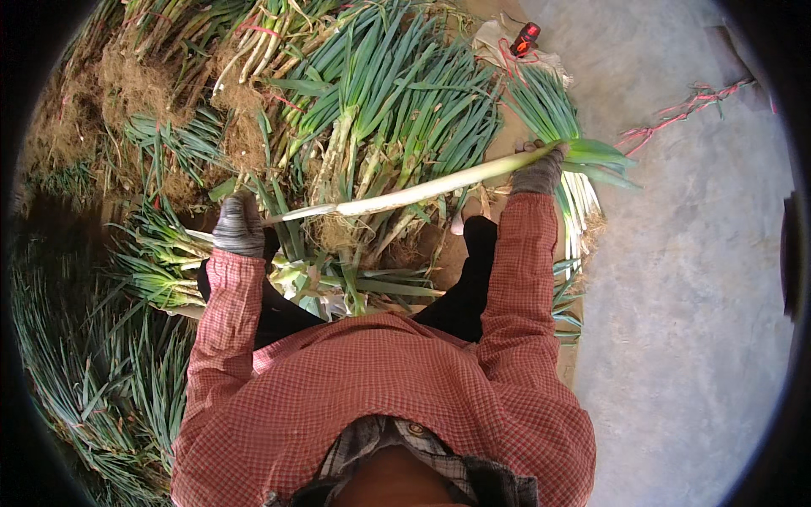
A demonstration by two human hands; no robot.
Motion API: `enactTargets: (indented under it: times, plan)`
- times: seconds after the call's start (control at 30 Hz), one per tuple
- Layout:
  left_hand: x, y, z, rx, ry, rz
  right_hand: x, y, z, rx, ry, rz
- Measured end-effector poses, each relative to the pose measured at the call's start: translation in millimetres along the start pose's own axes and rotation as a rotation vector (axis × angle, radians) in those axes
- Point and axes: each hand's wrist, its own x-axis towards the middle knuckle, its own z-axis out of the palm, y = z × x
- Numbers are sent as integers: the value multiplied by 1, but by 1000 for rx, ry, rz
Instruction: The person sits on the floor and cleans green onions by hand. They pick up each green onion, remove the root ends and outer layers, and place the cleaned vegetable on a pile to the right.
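Observation:
A long green onion stalk lies slantwise between my gloved hands, its pale shaft bare and smooth. My right hand is closed around its upper part, where the green leaves fan out to the right. My left hand, in a striped grey glove, is closed on a strip of pale outer leaf at the stalk's thin lower end. Below my right hand, partly covered by it, lies a bundle of cleaned green onions with white shafts. Unpeeled green onions with roots lie heaped in front of me.
Tied bundles with brown roots fill the upper left. More green onions lie at the lower left. A red and black object rests on cloth at the top right. Red ties lie on the concrete floor.

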Motion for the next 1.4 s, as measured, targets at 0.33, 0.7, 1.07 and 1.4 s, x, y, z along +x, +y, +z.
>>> enactTargets:
  times: [0.33,0.7,1.07,1.4]
  plan:
    - [-1,197,68,567,-618,432,-25,24,14,83,84,164]
    - [34,196,92,-6,-889,379,-125,-6,9,353,-764,259]
    - [16,178,93,-154,-357,446,-159,-2,17,298,-713,121]
    - [12,168,90,-918,-340,268,-159,8,3,379,-537,180]
